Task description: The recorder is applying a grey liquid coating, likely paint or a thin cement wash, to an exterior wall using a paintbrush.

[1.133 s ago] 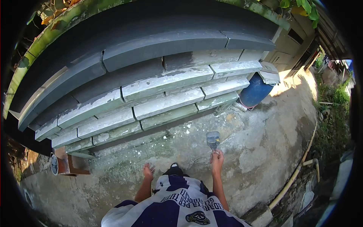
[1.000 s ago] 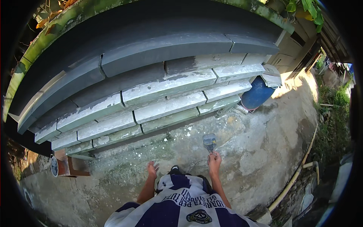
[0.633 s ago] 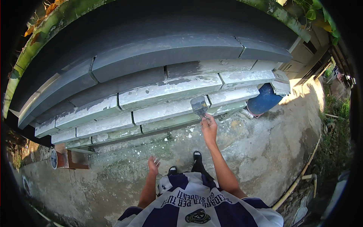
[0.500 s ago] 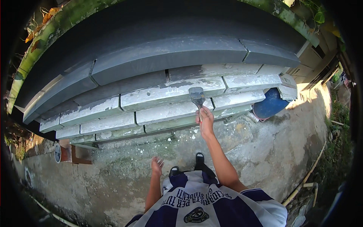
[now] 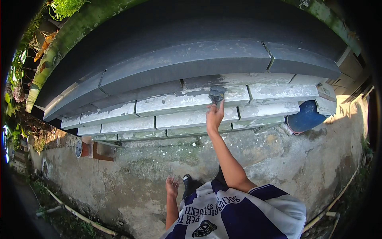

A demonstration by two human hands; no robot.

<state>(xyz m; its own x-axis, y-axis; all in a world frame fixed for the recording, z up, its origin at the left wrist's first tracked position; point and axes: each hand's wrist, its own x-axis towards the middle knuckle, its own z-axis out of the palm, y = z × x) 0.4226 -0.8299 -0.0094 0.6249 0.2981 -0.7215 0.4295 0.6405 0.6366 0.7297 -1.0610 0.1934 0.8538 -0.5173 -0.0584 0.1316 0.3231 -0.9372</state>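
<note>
My right hand (image 5: 215,117) is closed round the handle of a wide flat paintbrush (image 5: 217,92), whose bristles are dark grey. The brush lies over the front edge of a pale, white-patched block ledge (image 5: 171,101), close to where grey coating meets white; whether the bristles touch cannot be made out. Above it run dark grey blocks (image 5: 187,59) with gaps between them. My left hand (image 5: 172,186) hangs low over the concrete ground, its fingers apart and holding nothing.
At the left end of the blocks stands a reddish-brown container (image 5: 83,148) beside a brown block. A blue tub (image 5: 304,118) is at the right end, beneath pale flat pieces (image 5: 325,99). Pipes (image 5: 81,217) run along the ground's edges; a mossy green rim (image 5: 65,42) curves overhead.
My right hand has carried the brush slightly right and up toward the ledge's upper edge. My view has shifted, so the blocks sit further right. One foot has stepped.
</note>
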